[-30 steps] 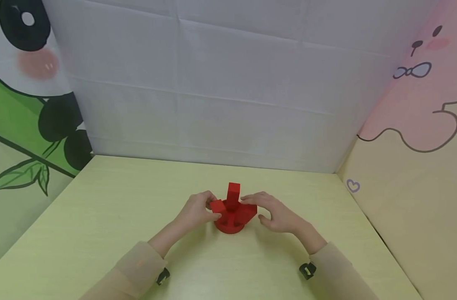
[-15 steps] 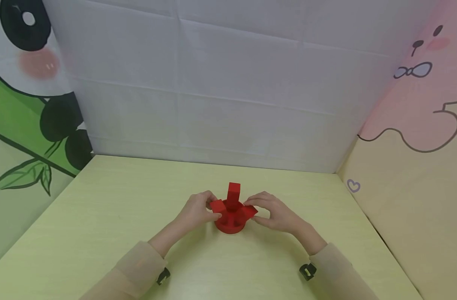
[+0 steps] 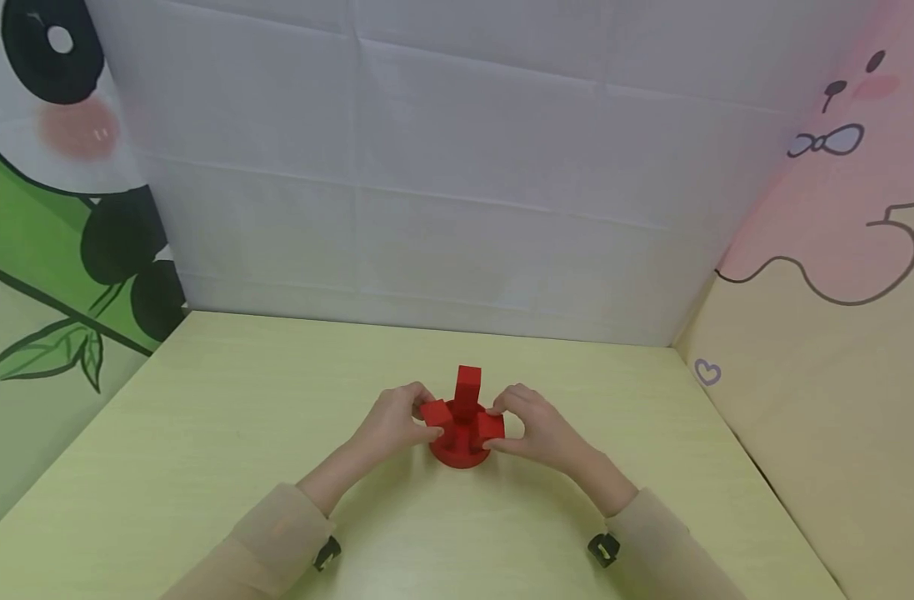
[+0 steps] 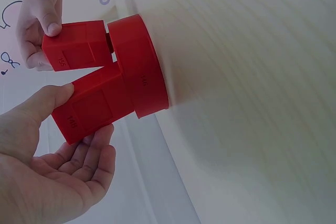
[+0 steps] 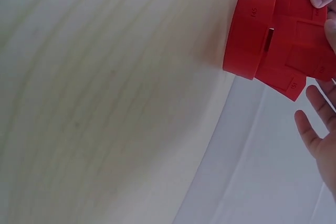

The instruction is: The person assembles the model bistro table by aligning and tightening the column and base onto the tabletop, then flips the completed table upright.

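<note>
A round red base (image 3: 460, 456) with a raised rim stands on the table. My left hand (image 3: 392, 422) pinches a red rectangular block (image 3: 437, 413) at the base's left side, thumb and fingers on opposite faces; in the left wrist view this block (image 4: 94, 109) meets the rim. My right hand (image 3: 537, 430) pinches a second red block (image 3: 491, 427) at the right. In the left wrist view that second block (image 4: 81, 45) stands beside the first, with a narrow dark gap before the base. At the back a third red block (image 3: 467, 388) stands upright, untouched. The blocks' lower ends are hidden.
The pale wooden table (image 3: 239, 433) extends around the base. A white cloth wall (image 3: 442, 183) rises behind it. Printed panels flank the sides, a panda (image 3: 59, 125) at left and a pink animal (image 3: 846, 183) at right.
The right block has gone from leaning outward to nearly upright, closer to the base's middle. My right hand has closed on it and moved left. The left hand has stayed put.
</note>
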Available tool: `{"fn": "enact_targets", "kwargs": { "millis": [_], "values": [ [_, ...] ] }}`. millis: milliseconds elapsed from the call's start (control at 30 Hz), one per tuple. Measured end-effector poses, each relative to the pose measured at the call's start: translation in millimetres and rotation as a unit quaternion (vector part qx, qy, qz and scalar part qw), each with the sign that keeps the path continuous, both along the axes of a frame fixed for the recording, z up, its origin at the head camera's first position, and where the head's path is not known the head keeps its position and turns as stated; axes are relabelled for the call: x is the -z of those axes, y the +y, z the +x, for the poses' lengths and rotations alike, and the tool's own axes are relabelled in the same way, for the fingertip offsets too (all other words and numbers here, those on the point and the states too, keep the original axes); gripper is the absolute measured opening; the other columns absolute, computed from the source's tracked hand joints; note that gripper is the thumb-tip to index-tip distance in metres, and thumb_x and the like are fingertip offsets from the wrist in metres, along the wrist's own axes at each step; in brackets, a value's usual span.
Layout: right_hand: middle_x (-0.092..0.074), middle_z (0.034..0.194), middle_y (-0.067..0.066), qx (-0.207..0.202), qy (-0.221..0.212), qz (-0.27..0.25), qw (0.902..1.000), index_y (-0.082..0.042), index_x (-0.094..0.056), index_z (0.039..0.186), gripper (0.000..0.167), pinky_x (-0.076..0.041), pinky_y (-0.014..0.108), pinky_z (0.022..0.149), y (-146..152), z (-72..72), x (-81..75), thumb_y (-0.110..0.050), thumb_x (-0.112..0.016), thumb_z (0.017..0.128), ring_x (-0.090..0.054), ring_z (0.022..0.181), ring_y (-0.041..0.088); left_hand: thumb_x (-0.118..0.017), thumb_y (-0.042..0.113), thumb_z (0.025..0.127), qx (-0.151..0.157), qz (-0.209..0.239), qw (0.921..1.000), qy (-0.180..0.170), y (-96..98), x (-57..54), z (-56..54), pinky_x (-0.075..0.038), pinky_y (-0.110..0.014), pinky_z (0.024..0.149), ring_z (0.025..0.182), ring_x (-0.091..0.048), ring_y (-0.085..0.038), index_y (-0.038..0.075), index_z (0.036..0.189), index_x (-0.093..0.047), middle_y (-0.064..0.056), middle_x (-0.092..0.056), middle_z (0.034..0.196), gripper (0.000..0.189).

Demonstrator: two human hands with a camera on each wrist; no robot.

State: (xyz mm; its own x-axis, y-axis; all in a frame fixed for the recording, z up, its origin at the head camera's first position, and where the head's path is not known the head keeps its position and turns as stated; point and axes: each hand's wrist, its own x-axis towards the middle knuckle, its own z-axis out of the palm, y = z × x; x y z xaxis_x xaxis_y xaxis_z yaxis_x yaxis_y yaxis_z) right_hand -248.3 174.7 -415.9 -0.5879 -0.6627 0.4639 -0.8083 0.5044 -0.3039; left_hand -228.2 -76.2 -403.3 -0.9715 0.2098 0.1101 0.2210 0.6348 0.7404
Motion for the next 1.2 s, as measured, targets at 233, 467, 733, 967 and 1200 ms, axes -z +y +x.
{"fn": "enact_targets", "kwargs": {
  "millis": [233,467,733,967,1200],
  "values": [
    [-0.057,0.121,-0.007,-0.015,-0.089,0.021,0.9957,-0.015,-0.056,0.124,0.055,-0.045,0.038,0.095,8,-0.1,-5.9,-0.024,-0.080,0.075,-0.049,0.115,0.010,-0.081,0.012,0.072,-0.001,-0.001,1.0000,0.005,1.3,1.9,-1.8,-0.049,-0.025,0.064,0.074,-0.059,-0.011,0.007,0.096,-0.062,0.003,-0.064,0.080,0.030],
    [-0.047,0.140,-0.006,-0.097,-0.114,0.050,0.9875,-0.018,-0.049,0.136,0.058,-0.044,0.038,0.099,13,-5.6,-8.9,-0.003,-0.066,0.082,-0.042,0.127,0.014,-0.081,0.013,0.072,0.001,-0.005,1.0000,0.009,0.0,3.8,-3.2,-0.049,-0.024,0.063,0.074,-0.059,-0.011,0.006,0.096,-0.062,0.003,-0.064,0.081,0.031],
    [-0.056,0.129,-0.008,-0.107,-0.106,0.065,0.9865,-0.017,-0.056,0.131,0.049,-0.046,0.032,0.095,8,-7.6,-13.8,0.001,-0.061,0.085,-0.046,0.121,0.014,-0.081,0.013,0.072,0.004,0.001,1.0000,0.006,0.1,5.4,-4.7,-0.049,-0.023,0.062,0.074,-0.059,-0.011,0.007,0.097,-0.062,0.003,-0.064,0.082,0.031],
    [-0.058,0.126,-0.006,-0.077,-0.086,0.072,0.9908,-0.015,-0.059,0.126,0.042,-0.046,0.032,0.095,5,-8.1,-13.9,-0.007,-0.067,0.085,-0.048,0.118,0.013,-0.080,0.012,0.073,0.003,0.001,1.0000,0.005,1.5,5.4,-5.2,-0.049,-0.023,0.063,0.075,-0.059,-0.012,0.007,0.097,-0.062,0.003,-0.064,0.082,0.031],
    [-0.061,0.114,-0.005,0.010,-0.058,0.053,0.9968,-0.016,-0.062,0.117,0.039,-0.049,0.031,0.089,-4,-6.8,-6.4,-0.020,-0.075,0.081,-0.053,0.108,0.012,-0.080,0.012,0.073,0.003,0.005,1.0000,0.006,3.4,5.6,-4.7,-0.050,-0.024,0.064,0.076,-0.060,-0.012,0.007,0.096,-0.062,0.003,-0.064,0.082,0.030]
  ]
}}
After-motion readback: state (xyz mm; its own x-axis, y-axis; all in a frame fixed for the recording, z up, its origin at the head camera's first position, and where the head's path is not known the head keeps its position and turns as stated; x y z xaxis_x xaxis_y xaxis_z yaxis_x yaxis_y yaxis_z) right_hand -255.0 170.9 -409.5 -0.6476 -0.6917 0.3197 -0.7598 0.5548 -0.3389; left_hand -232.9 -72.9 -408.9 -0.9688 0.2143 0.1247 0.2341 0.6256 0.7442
